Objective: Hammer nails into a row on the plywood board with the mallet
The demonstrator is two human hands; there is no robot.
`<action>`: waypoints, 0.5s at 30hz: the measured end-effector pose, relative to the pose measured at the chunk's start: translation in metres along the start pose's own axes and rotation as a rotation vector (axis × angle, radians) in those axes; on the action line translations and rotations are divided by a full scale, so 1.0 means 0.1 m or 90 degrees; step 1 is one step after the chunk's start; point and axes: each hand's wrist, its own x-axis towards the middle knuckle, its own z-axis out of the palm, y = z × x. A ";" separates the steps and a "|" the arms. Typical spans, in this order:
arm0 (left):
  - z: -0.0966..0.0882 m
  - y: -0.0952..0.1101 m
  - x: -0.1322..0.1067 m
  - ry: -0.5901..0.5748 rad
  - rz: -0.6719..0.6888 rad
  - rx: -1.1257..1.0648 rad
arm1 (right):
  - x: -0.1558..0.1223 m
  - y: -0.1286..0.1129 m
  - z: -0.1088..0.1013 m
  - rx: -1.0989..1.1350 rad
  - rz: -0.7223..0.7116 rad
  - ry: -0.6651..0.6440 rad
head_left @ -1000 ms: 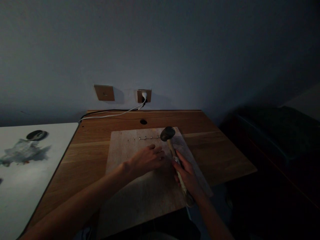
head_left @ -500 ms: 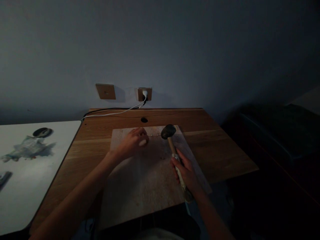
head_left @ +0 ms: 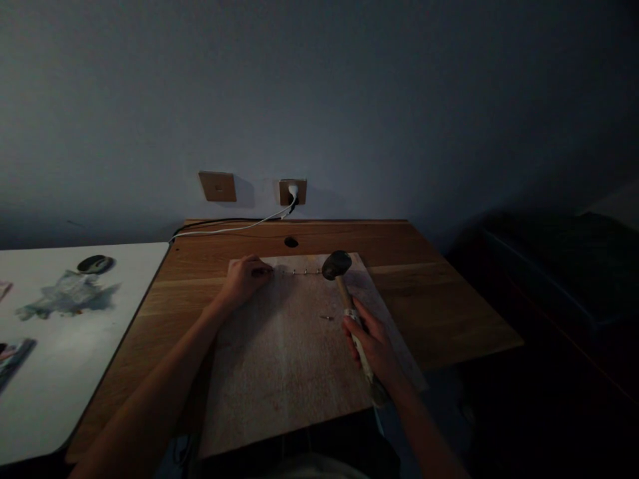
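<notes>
A pale wooden board lies on a brown desk. My right hand is closed round the handle of a hammer, whose dark head rests on the board's far edge. A row of small nails stands along that far edge. My left hand is at the left end of this row, fingers pinched on a nail held against the board. One loose nail lies on the board near my right hand.
A white cable runs from a wall socket across the desk's back edge. A round cable hole sits behind the board. A white table with a dark cap and crumpled wrapping stands at the left. Dark furniture fills the right.
My left hand has moved from the middle of the board, near the loose nail, up and left to the far edge, now pinching a nail at the row's left end. The hammer has stayed put.
</notes>
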 end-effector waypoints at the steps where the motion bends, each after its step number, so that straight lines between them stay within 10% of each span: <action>1: 0.00 0.00 0.00 -0.003 0.002 0.002 | 0.00 0.00 0.01 -0.001 -0.001 0.000; 15: 0.02 0.07 -0.03 -0.021 0.004 0.062 | 0.00 -0.03 0.13 -0.005 0.000 -0.049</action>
